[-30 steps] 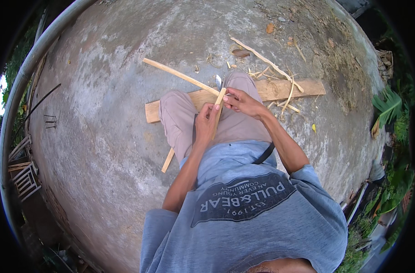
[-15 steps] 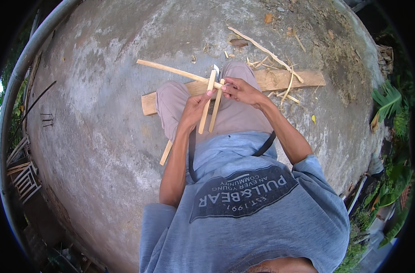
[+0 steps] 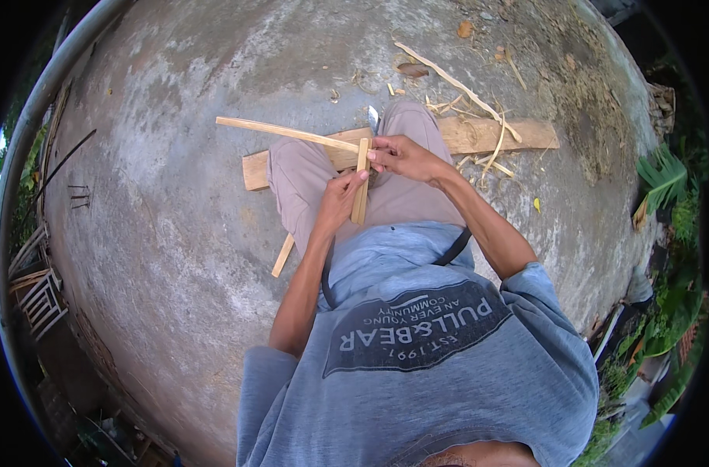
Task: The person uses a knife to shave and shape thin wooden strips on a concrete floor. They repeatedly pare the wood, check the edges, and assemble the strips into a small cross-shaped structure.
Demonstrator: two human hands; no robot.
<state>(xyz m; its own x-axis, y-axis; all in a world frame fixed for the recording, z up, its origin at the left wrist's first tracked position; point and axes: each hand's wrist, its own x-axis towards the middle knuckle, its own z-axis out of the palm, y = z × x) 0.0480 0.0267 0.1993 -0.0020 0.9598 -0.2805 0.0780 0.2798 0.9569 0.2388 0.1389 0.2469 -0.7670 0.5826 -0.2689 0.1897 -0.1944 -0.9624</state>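
Two short wooden strips (image 3: 363, 160) stand side by side, nearly touching, over my lap. My left hand (image 3: 341, 199) is closed, pinching them from the left with thumb and fingers. Opposite it, my right hand (image 3: 407, 159) is closed around the right end of a long, thin wooden strip (image 3: 284, 131) near the top of the short ones. That long strip stretches away to the left above my knee and crosses behind the short pair. Which of the short strips each hand grips cannot be made out exactly.
A wooden board (image 3: 494, 136) lies across the ground beyond my legs, with a blade (image 3: 373, 118) showing between my knees. Shavings and a long peeled strip (image 3: 456, 82) lie at the far right. Another wooden stick (image 3: 283, 255) rests beside my left thigh.
The two short strips were apart and are now brought together side by side. The long strip has shifted left and its far end has dropped lower in the view.
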